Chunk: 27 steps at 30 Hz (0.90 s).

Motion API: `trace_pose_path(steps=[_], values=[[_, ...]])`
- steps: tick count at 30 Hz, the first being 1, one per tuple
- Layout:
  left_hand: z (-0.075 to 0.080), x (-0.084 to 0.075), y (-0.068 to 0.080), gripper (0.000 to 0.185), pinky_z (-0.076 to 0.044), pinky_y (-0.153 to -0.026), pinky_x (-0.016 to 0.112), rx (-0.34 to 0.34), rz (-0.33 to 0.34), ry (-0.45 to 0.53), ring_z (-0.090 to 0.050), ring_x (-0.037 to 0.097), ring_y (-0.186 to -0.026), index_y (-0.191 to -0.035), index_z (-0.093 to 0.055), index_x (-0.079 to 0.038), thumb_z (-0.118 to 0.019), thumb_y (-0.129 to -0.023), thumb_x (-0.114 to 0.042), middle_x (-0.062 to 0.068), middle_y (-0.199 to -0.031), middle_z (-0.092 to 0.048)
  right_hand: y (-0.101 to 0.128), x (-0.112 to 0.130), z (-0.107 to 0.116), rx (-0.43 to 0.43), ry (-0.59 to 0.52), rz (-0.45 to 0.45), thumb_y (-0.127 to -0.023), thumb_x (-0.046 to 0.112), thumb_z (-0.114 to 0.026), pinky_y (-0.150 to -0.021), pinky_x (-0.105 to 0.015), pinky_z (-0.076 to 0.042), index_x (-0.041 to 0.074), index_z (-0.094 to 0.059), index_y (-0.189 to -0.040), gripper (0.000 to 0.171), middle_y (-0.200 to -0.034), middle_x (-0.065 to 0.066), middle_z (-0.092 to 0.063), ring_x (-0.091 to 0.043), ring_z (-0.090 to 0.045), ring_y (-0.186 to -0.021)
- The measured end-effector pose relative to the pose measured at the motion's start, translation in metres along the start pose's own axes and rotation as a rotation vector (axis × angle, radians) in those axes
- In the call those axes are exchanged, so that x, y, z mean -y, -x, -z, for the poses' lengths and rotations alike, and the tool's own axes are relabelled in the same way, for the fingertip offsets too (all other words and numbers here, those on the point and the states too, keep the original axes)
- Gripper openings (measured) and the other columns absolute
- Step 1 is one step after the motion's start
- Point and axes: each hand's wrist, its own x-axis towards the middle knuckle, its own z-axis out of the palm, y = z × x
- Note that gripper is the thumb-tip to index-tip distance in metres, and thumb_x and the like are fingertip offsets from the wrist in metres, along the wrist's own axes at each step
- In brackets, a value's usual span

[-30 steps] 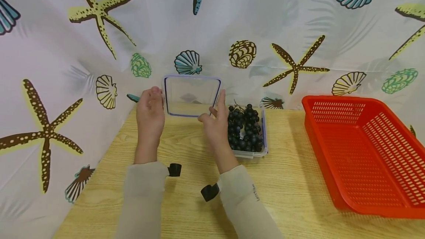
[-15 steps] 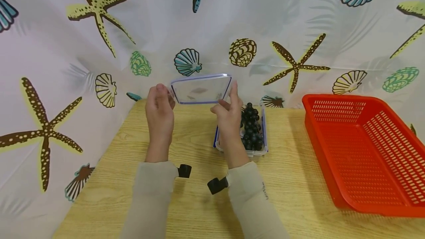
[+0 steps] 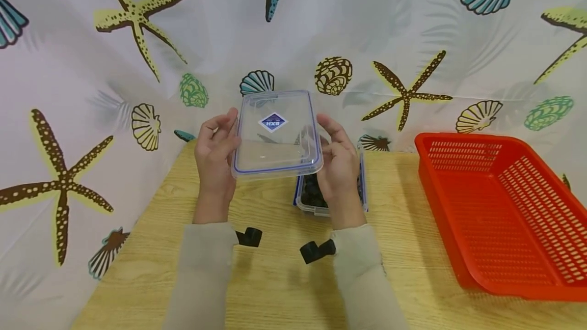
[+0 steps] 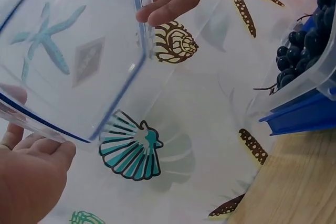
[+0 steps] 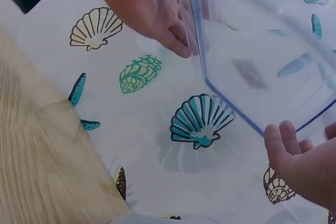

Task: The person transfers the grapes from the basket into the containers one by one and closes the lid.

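A clear plastic lid (image 3: 279, 146) with a blue seal and a diamond-shaped label is held in the air, its top face tilted toward the head camera. My left hand (image 3: 214, 162) holds its left edge, thumb on the near side. On the opposite edge, my right hand (image 3: 340, 167) grips with curled fingers, partly behind the lid. Below and behind the right hand sits a clear container (image 3: 316, 212) with blue side clips, mostly hidden. Dark grapes (image 3: 312, 193) lie in it, and they show more plainly as grapes (image 4: 302, 51) in the left wrist view.
A red perforated basket (image 3: 472, 248) stands on the right side of the wooden table (image 3: 270, 289). A white cloth (image 3: 293, 39) printed with starfish and shells hangs behind and to the left of the table.
The lid has tipped so its labelled top now faces the head camera. Both hands turned with it, and the right hand shifted right, over the container of grapes.
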Motion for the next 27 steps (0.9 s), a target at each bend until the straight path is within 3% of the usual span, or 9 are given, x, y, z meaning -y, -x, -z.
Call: trace_pose_path(steps=[2,4,8,11,13,17,20,23,27], values=[[0.0,0.003,0.002,0.046,-0.036,-0.11,0.033,0.035,0.011,0.017,-0.036,0.027,-0.145,-0.125,-0.053,-0.002,-0.042,-0.087,0.022,0.021,-0.154,-0.041,0.002,0.001,-0.001,0.002,0.046,-0.017,-0.099,-0.006,-0.028,-0.089,-0.028,-0.053,-0.003,-0.054,-0.135,0.044,-0.13,-0.014,-0.054,-0.021,-0.062,-0.108],[-0.002,0.007,0.004,0.058,-0.032,-0.113,0.034,0.074,0.01,-0.001,-0.029,0.025,-0.148,-0.134,-0.047,0.0,-0.038,-0.081,0.024,0.017,-0.158,-0.035,0.004,0.003,-0.003,0.01,0.182,-0.01,-0.102,-0.001,-0.036,-0.099,-0.033,-0.048,-0.003,-0.051,-0.14,0.04,-0.143,-0.011,-0.047,-0.02,-0.055,-0.123],[-0.012,0.016,0.006,0.074,-0.024,-0.117,0.033,0.112,-0.018,-0.039,-0.018,0.022,-0.152,-0.143,-0.038,0.0,-0.033,-0.072,0.021,0.012,-0.162,-0.025,0.011,0.008,-0.001,0.062,0.667,0.047,-0.1,0.004,-0.053,-0.114,-0.043,-0.032,0.004,-0.05,-0.146,0.047,-0.16,-0.006,-0.028,-0.023,-0.032,-0.145],[-0.018,0.022,0.007,0.076,-0.022,-0.117,0.032,0.063,-0.002,-0.041,-0.017,0.022,-0.152,-0.145,-0.035,0.002,-0.032,-0.071,0.021,0.01,-0.163,-0.024,0.017,0.013,0.007,0.122,0.973,0.076,-0.102,0.01,-0.052,-0.117,-0.053,-0.023,0.009,-0.048,-0.15,0.048,-0.164,-0.011,-0.021,-0.027,-0.02,-0.15],[-0.024,0.028,0.009,0.075,-0.024,-0.117,0.031,-0.006,0.055,-0.094,-0.02,0.022,-0.151,-0.147,-0.035,0.003,-0.034,-0.074,0.02,0.011,-0.161,-0.028,0.022,0.017,0.014,0.136,1.078,0.059,-0.105,0.013,-0.047,-0.116,-0.058,-0.02,0.011,-0.048,-0.15,0.046,-0.165,-0.012,-0.018,-0.027,-0.016,-0.151],[-0.038,0.048,0.019,0.064,-0.035,-0.112,0.033,-0.117,0.268,-0.246,-0.033,0.024,-0.145,-0.148,-0.039,0.001,-0.042,-0.086,0.011,0.012,-0.156,-0.037,0.031,0.026,0.034,0.099,1.171,0.025,-0.106,0.009,-0.041,-0.116,-0.06,-0.018,0.01,-0.048,-0.15,0.045,-0.166,-0.016,-0.016,-0.028,-0.011,-0.153],[-0.047,0.064,0.027,0.056,-0.041,-0.106,0.038,-0.129,0.37,-0.308,-0.042,0.026,-0.137,-0.146,-0.045,0.001,-0.044,-0.091,0.005,0.014,-0.151,-0.044,0.035,0.031,0.047,0.068,1.195,0.022,-0.105,0.005,-0.039,-0.116,-0.058,-0.019,0.007,-0.048,-0.149,0.045,-0.166,-0.017,-0.014,-0.028,-0.01,-0.153],[-0.048,0.073,0.031,0.056,-0.041,-0.107,0.039,-0.057,0.378,-0.3,-0.043,0.026,-0.138,-0.148,-0.045,0.004,-0.044,-0.091,0.005,0.016,-0.152,-0.044,0.035,0.033,0.058,0.023,1.196,0.036,-0.104,0.003,-0.038,-0.117,-0.055,-0.021,0.005,-0.051,-0.147,0.044,-0.165,-0.016,-0.017,-0.028,-0.013,-0.152],[-0.036,0.079,0.034,0.064,-0.031,-0.114,0.035,0.152,0.382,-0.248,-0.031,0.022,-0.147,-0.156,-0.033,0.003,-0.046,-0.093,0.004,0.016,-0.16,-0.033,0.031,0.034,0.071,-0.098,1.141,-0.005,-0.103,0.001,-0.039,-0.116,-0.047,-0.027,0.006,-0.055,-0.144,0.044,-0.162,-0.011,-0.03,-0.024,-0.023,-0.149]])
